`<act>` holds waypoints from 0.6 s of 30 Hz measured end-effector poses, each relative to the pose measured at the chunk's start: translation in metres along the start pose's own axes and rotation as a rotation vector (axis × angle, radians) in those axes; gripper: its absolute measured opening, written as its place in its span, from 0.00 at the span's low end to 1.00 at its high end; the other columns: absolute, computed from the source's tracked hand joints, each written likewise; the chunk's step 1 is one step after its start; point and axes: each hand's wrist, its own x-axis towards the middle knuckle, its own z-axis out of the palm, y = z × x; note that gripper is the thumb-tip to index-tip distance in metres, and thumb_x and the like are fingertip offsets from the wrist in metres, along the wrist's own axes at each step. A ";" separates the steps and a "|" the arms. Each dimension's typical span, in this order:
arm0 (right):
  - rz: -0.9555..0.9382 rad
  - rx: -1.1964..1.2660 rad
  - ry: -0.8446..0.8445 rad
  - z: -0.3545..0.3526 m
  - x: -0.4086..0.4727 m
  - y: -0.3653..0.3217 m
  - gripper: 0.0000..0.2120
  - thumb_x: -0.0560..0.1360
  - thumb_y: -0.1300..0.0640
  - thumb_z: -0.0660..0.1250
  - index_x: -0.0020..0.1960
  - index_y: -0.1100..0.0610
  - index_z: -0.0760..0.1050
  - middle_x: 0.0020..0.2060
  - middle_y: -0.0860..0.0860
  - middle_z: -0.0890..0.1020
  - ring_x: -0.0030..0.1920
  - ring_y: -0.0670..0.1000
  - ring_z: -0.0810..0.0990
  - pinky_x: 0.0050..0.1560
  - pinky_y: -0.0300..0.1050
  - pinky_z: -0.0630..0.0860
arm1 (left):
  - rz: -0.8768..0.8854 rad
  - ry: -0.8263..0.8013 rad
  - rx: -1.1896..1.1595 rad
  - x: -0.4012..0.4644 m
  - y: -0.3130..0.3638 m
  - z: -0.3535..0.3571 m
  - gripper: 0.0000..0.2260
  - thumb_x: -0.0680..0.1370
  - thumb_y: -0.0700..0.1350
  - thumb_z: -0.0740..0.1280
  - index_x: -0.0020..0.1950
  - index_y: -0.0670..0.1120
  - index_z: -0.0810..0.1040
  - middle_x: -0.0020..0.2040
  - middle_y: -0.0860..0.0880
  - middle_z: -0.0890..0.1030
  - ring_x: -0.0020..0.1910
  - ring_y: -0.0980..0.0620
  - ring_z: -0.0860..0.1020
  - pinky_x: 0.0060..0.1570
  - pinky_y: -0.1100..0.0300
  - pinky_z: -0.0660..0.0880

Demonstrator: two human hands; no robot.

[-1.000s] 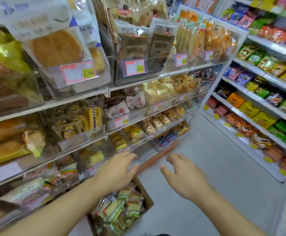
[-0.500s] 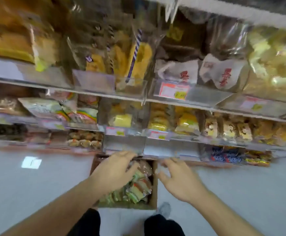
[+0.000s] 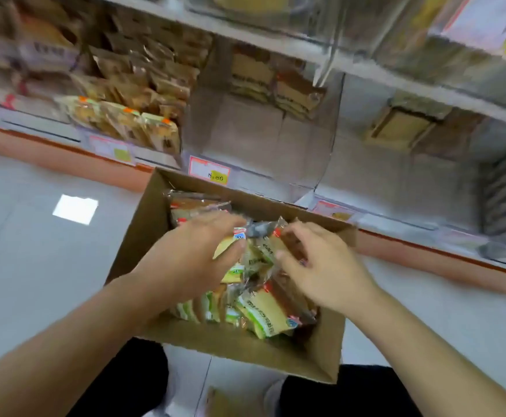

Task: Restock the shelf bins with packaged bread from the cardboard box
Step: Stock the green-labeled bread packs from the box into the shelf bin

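Hands over box: left hand grips bread pack; right hand curls, touching neighbouring packs; bin ahead.

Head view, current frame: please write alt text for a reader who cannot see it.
Two hands, left and right, reach into an open cardboard box of packaged bread on a shop floor, fingers closing on a clear-wrapped pack at the top of the pile. Just beyond the box, a low clear shelf bin with a price tag looks nearly empty.
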 end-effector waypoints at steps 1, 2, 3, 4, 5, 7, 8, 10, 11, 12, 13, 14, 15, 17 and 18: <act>-0.021 -0.007 0.016 0.012 0.007 0.005 0.20 0.79 0.35 0.59 0.66 0.42 0.71 0.59 0.42 0.77 0.61 0.50 0.77 0.56 0.52 0.77 | 0.004 0.020 0.010 0.005 -0.007 0.009 0.21 0.82 0.61 0.60 0.74 0.58 0.71 0.72 0.58 0.75 0.74 0.58 0.70 0.71 0.55 0.71; -0.044 -0.018 0.032 0.021 0.013 0.009 0.20 0.79 0.34 0.58 0.67 0.42 0.70 0.59 0.41 0.77 0.62 0.49 0.77 0.56 0.51 0.77 | 0.016 0.045 0.019 0.009 -0.015 0.018 0.21 0.82 0.61 0.60 0.75 0.58 0.71 0.72 0.59 0.75 0.74 0.59 0.69 0.71 0.56 0.70; -0.070 -0.028 0.051 0.028 0.017 0.012 0.21 0.79 0.33 0.57 0.67 0.41 0.70 0.59 0.40 0.76 0.62 0.48 0.76 0.57 0.52 0.77 | 0.027 0.067 0.029 0.011 -0.022 0.025 0.22 0.82 0.61 0.60 0.75 0.59 0.70 0.73 0.60 0.74 0.74 0.59 0.69 0.71 0.57 0.70; -0.093 -0.035 0.068 0.034 0.021 0.013 0.22 0.78 0.33 0.57 0.67 0.41 0.70 0.58 0.39 0.76 0.61 0.47 0.76 0.57 0.52 0.77 | 0.035 0.090 0.033 0.011 -0.026 0.031 0.22 0.82 0.62 0.60 0.76 0.59 0.70 0.73 0.61 0.73 0.74 0.61 0.68 0.71 0.58 0.69; -0.115 -0.039 0.088 0.039 0.023 0.014 0.22 0.78 0.33 0.57 0.67 0.41 0.70 0.58 0.39 0.75 0.61 0.47 0.76 0.58 0.52 0.77 | 0.043 0.110 0.035 0.010 -0.030 0.036 0.22 0.82 0.62 0.59 0.76 0.60 0.69 0.74 0.62 0.73 0.74 0.62 0.67 0.71 0.59 0.68; -0.151 -0.050 0.144 0.046 0.023 0.017 0.22 0.78 0.33 0.57 0.67 0.41 0.70 0.58 0.37 0.75 0.61 0.46 0.76 0.58 0.53 0.77 | 0.070 0.151 0.053 0.007 -0.035 0.040 0.23 0.82 0.65 0.58 0.76 0.60 0.69 0.73 0.64 0.72 0.73 0.64 0.67 0.71 0.61 0.67; -0.166 -0.054 0.170 0.048 0.022 0.019 0.22 0.78 0.33 0.56 0.67 0.41 0.70 0.58 0.37 0.75 0.61 0.45 0.76 0.59 0.54 0.77 | 0.088 0.174 0.071 0.005 -0.035 0.041 0.24 0.82 0.66 0.57 0.76 0.61 0.68 0.73 0.64 0.72 0.73 0.64 0.67 0.72 0.60 0.68; -0.190 -0.073 0.212 0.050 0.017 0.020 0.24 0.77 0.32 0.55 0.67 0.41 0.70 0.59 0.38 0.75 0.62 0.46 0.76 0.60 0.55 0.77 | 0.129 0.230 0.096 0.001 -0.032 0.039 0.24 0.81 0.67 0.57 0.75 0.61 0.70 0.71 0.65 0.73 0.71 0.63 0.70 0.70 0.57 0.71; -0.201 -0.095 0.229 0.051 0.013 0.021 0.24 0.77 0.31 0.55 0.67 0.42 0.70 0.59 0.38 0.75 0.62 0.47 0.76 0.60 0.55 0.77 | 0.152 0.259 0.101 -0.001 -0.028 0.037 0.23 0.81 0.66 0.58 0.74 0.60 0.71 0.70 0.64 0.75 0.69 0.63 0.72 0.69 0.58 0.71; -0.212 -0.120 0.248 0.051 0.008 0.021 0.24 0.77 0.31 0.56 0.67 0.42 0.70 0.58 0.39 0.75 0.62 0.47 0.76 0.60 0.55 0.77 | 0.176 0.286 0.103 -0.004 -0.025 0.037 0.22 0.81 0.65 0.60 0.72 0.59 0.73 0.68 0.63 0.77 0.68 0.63 0.73 0.68 0.60 0.71; -0.220 -0.132 0.273 0.052 0.002 0.021 0.24 0.77 0.32 0.57 0.66 0.42 0.70 0.57 0.40 0.76 0.61 0.48 0.76 0.60 0.56 0.77 | 0.193 0.304 0.108 -0.008 -0.022 0.037 0.21 0.81 0.63 0.62 0.71 0.57 0.75 0.67 0.62 0.78 0.66 0.62 0.74 0.67 0.62 0.70; -0.218 -0.122 0.300 0.052 -0.003 0.021 0.23 0.76 0.32 0.57 0.65 0.42 0.71 0.56 0.40 0.76 0.60 0.48 0.76 0.60 0.56 0.77 | 0.202 0.319 0.113 -0.013 -0.021 0.038 0.20 0.81 0.62 0.63 0.71 0.56 0.75 0.66 0.61 0.78 0.66 0.62 0.75 0.66 0.62 0.70; -0.209 -0.090 0.324 0.053 -0.010 0.020 0.22 0.76 0.33 0.58 0.64 0.42 0.72 0.55 0.40 0.77 0.59 0.48 0.77 0.60 0.56 0.77 | 0.199 0.331 0.112 -0.020 -0.020 0.039 0.20 0.81 0.62 0.63 0.71 0.56 0.76 0.66 0.60 0.79 0.66 0.61 0.75 0.66 0.61 0.71; -0.182 -0.028 0.350 0.057 -0.025 0.017 0.21 0.76 0.34 0.59 0.64 0.43 0.73 0.55 0.41 0.78 0.59 0.48 0.77 0.60 0.54 0.77 | 0.184 0.353 0.091 -0.037 -0.017 0.043 0.20 0.82 0.62 0.64 0.72 0.56 0.76 0.67 0.60 0.79 0.65 0.61 0.75 0.66 0.59 0.73; -0.177 -0.021 0.350 0.060 -0.033 0.015 0.21 0.77 0.34 0.59 0.64 0.43 0.73 0.56 0.42 0.78 0.59 0.48 0.77 0.61 0.53 0.77 | 0.176 0.360 0.079 -0.045 -0.016 0.045 0.21 0.82 0.62 0.63 0.72 0.57 0.76 0.67 0.60 0.79 0.64 0.61 0.76 0.65 0.58 0.74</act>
